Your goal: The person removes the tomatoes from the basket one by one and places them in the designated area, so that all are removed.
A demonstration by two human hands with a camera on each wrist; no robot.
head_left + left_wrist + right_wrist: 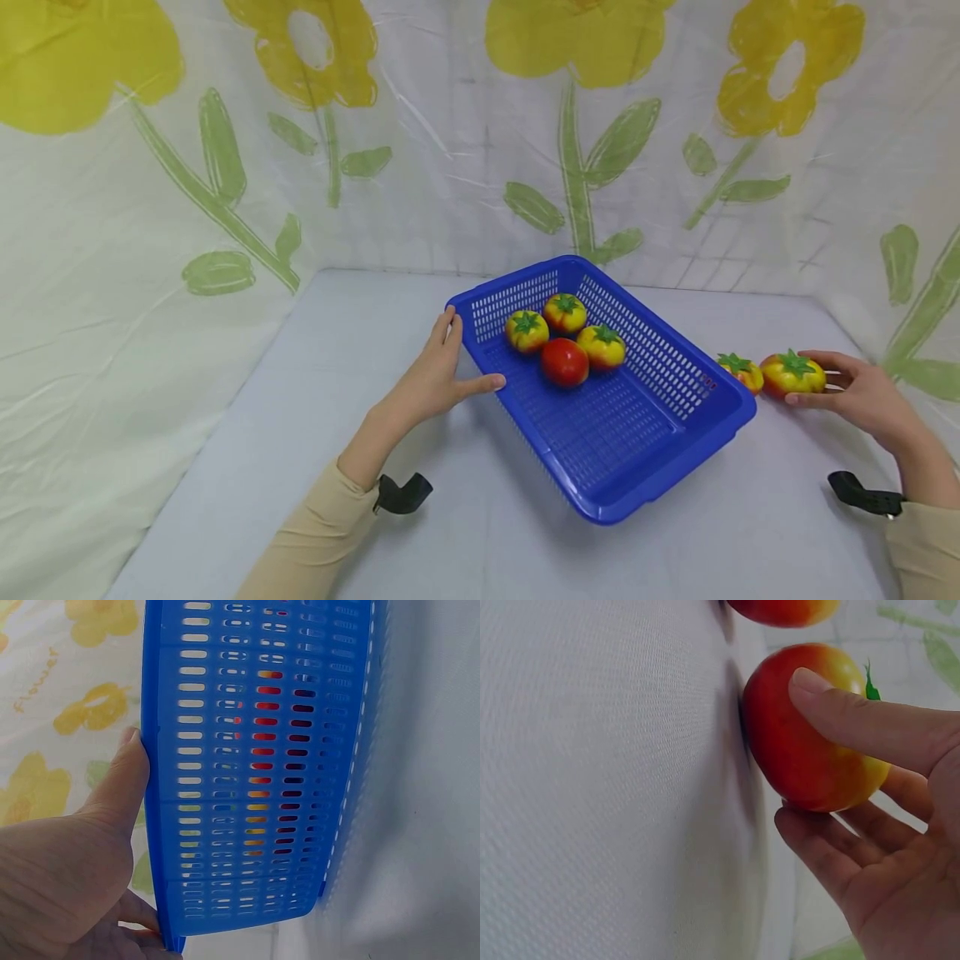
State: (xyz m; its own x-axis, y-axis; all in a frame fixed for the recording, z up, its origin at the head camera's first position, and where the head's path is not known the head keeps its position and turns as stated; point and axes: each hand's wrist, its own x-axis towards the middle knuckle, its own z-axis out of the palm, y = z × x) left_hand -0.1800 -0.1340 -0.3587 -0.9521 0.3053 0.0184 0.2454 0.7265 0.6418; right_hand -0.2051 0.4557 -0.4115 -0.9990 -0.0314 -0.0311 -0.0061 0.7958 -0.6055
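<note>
A blue plastic basket (622, 500) with slotted walls stands on the table, set at an angle. Inside it lie several toy tomatoes: a plain red one (565, 362) and yellow-red ones with green leaves, such as the tomato (527, 332) nearest the left wall. My left hand (427, 379) holds the basket's left corner, thumb at the long rim and fingers at the short side. To the right of the basket, my right hand (870, 400) grips a yellow-red tomato (802, 742) between thumb and fingers, close to the tabletop. Another yellow-red tomato (742, 372) sits beside it, partly behind the basket.
The pale table (300, 467) reaches back to a white curtain (435, 192) printed with yellow flowers, which also hangs at both sides. Black wrist mounts (405, 494) are on both forearms.
</note>
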